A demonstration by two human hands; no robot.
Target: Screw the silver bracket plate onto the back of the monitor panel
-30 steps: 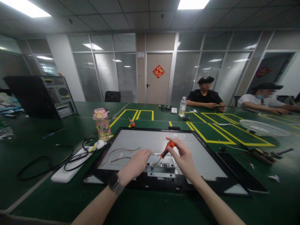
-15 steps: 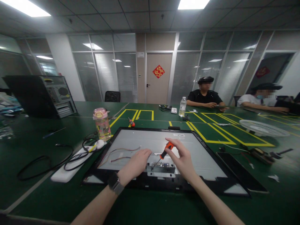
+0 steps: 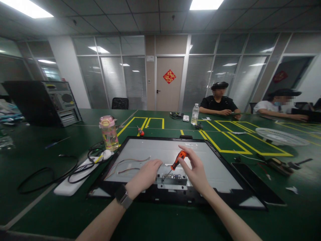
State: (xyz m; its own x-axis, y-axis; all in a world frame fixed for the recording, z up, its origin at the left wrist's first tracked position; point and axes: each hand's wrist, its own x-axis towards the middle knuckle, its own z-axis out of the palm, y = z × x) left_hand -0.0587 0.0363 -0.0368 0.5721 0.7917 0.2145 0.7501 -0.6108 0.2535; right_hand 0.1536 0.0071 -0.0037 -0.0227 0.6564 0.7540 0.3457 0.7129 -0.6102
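Observation:
An orange-and-black screwdriver is in my right hand, its handle between thumb and fingers. Its shaft slants down to the left, and the tip meets the left part of a metal bracket with a board and connectors. My left hand has its fingers together against the left end of this bracket; the thumb is hidden. Both hands are over a large flat display panel with a black frame, lying back side up. Thin cables lie on its left half.
Left of the panel are a white power strip, black cords and a pink-lidded bottle. A dark flat slab lies to the right. Farther back stand a water bottle and a computer case. Two people sit across the table.
The fingers of my right hand have shifted slightly around the screwdriver handle. The screwdriver tip, my left hand and the panel have stayed in place.

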